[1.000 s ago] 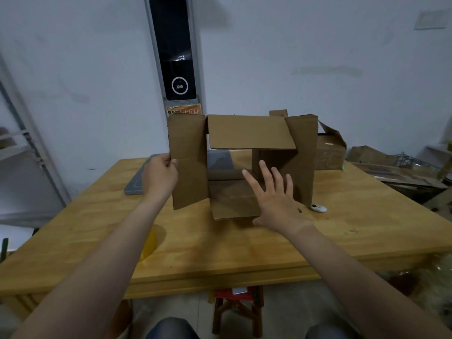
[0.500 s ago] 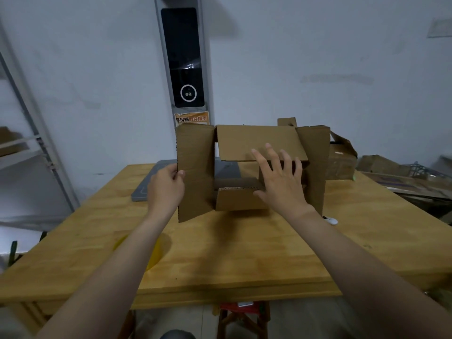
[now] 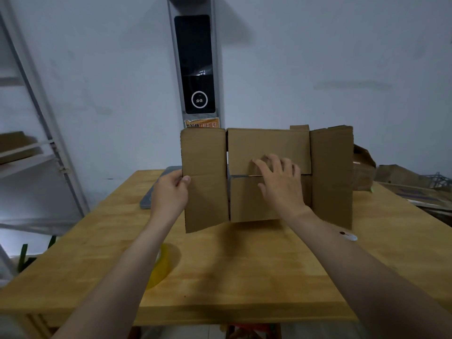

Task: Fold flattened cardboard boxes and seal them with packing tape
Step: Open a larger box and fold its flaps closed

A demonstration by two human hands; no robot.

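A brown cardboard box (image 3: 266, 148) stands on its side on the wooden table (image 3: 244, 270), its open end facing me. My left hand (image 3: 171, 192) grips the edge of the left side flap (image 3: 205, 179), thumb in front. My right hand (image 3: 278, 179) presses flat, fingers spread, on the seam where the upper and lower flaps meet, holding both folded in. The right side flap (image 3: 331, 174) stands out open. A roll of yellowish packing tape (image 3: 162, 265) lies on the table, partly hidden by my left forearm.
A grey flat device (image 3: 152, 196) lies behind the box on the left. A small white object (image 3: 348, 236) sits by my right forearm. More cardboard boxes (image 3: 364, 167) and flat sheets pile at the right. A metal shelf (image 3: 36, 143) stands left, a dark panel (image 3: 195, 64) on the wall.
My right hand has pushed the lower flap up and the upper flap down until they meet and close the opening. My left hand kept its hold on the left flap.
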